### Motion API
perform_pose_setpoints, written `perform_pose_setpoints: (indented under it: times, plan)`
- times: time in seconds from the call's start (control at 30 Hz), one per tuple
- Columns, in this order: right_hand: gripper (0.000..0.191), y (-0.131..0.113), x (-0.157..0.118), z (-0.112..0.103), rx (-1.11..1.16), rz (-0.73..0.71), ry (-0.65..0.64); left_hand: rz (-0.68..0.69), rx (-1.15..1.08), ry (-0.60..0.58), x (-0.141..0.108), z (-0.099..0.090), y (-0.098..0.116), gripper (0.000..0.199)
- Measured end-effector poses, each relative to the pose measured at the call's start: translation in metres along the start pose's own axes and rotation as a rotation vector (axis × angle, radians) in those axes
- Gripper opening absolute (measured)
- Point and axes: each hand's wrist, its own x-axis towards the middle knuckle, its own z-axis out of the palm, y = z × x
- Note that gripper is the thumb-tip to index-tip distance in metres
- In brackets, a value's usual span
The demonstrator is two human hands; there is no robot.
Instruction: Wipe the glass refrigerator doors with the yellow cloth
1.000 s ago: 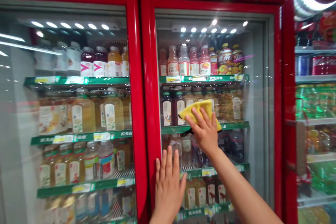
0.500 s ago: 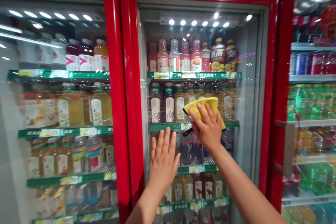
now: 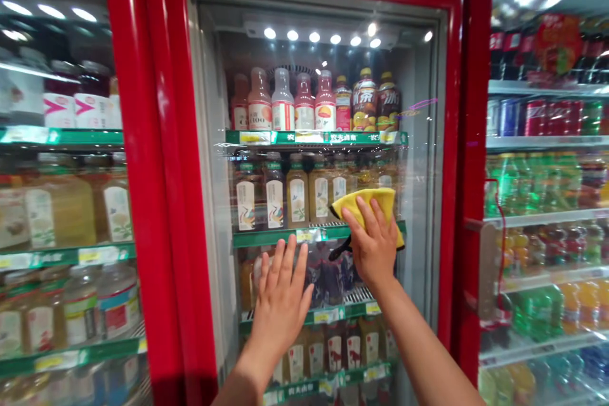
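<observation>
My right hand presses a folded yellow cloth with dark edging against the glass door of a red-framed drinks fridge. A dark loop or tag of the cloth sticks out on its left side. Lower and to the left, my left hand lies flat with its fingers stretched out, at or very close to the same glass; it holds nothing. Behind the pane, bottles of pink juice and dark-labelled tea stand on the top shelf. Bottles of pale drink fill the shelf below, partly hidden by the cloth.
A second red-framed fridge with bottles stands on the left. On the right, open-looking shelves carry cans and coloured bottles. A metal door handle juts out at the right of the frame, with a red cord beside it.
The view has shifted to the right, so the fridge sits further left. Against the door, my right hand and the cloth have moved right and slightly down. My left hand stays flat.
</observation>
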Motion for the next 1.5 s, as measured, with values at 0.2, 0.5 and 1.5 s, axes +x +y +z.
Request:
perform_pose_setpoints:
  times: [0.2,0.5,1.5]
  plan:
    - [0.065,0.01,-0.052,-0.012,-0.013,0.168,0.008,0.046,0.008,-0.036,0.006,0.008,0.027,0.085]
    - [0.059,0.054,-0.008,-0.027,-0.024,0.107,-0.112,0.078,-0.054,-0.055,0.029,0.019,0.063,0.092]
    - [0.067,0.171,-0.041,-0.06,0.034,0.113,-0.138,0.106,-0.192,-0.128,0.061,0.052,0.164,0.098]
